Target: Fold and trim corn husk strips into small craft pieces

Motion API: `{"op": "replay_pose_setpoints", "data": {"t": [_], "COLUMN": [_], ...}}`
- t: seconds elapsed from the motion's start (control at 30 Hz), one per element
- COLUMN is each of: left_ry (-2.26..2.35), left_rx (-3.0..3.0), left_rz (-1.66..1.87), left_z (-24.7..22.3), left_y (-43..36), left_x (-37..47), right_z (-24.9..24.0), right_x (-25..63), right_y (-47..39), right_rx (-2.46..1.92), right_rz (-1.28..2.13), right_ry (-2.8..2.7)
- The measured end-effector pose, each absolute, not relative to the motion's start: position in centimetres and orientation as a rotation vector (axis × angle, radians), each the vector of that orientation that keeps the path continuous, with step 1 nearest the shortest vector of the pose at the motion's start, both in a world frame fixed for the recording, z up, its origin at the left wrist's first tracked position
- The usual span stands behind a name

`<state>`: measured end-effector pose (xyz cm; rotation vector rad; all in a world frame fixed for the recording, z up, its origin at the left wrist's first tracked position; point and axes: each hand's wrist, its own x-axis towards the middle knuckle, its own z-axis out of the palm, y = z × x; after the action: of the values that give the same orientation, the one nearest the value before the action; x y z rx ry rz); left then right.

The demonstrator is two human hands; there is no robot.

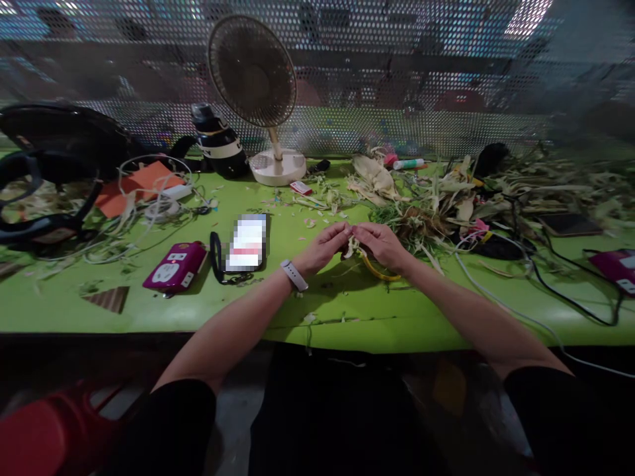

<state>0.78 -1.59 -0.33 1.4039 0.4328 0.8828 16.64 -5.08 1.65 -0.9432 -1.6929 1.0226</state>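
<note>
My left hand (325,248), with a pale watch on its wrist, and my right hand (381,244) meet above the green table (297,304). The fingertips of both are pinched close together. Between them is a small, pale, curled strip of plant (352,250), perhaps husk; its far end is hidden by my fingers. A thin yellow hoop (381,271) shows just beneath my right hand, partly covered by it. Beyond the right hand lies a heap of dry, pale husks and green stalks (421,221). Small scraps lie scattered around.
Left of my hands are a phone (247,244) with a strap and a purple box (176,266). A fan (275,165) and a black bottle (221,147) stand at the back by a perforated screen. White and black cables (501,301) cross the right side.
</note>
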Motion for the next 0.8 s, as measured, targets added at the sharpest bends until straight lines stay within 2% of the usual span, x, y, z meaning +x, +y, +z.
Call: {"op": "replay_pose_setpoints", "data": {"t": [0.3, 0.5, 0.63, 0.8], "left_ry": [0.411, 0.67, 0.705, 0.695], "left_rx": [1.405, 1.419, 1.417, 1.347], "left_rz": [0.891, 1.182, 1.219, 1.209], "left_z": [0.1, -1.0, -1.5, -1.1], "left_y": [-1.8, -1.8, -1.9, -2.1], "left_x": [0.8, 1.9, 2.3, 2.3], "right_z": [0.8, -0.7, -0.9, -0.7], "right_x": [16.4, 15.5, 15.2, 15.3], "right_y": [-5.0, -5.0, -5.1, -5.3], "right_rx": [-1.062, -1.139, -1.144, -1.146], "right_rz": [0.649, 0.682, 0.599, 0.704], "right_ry": [-1.491, -1.458, -1.545, -1.563]}}
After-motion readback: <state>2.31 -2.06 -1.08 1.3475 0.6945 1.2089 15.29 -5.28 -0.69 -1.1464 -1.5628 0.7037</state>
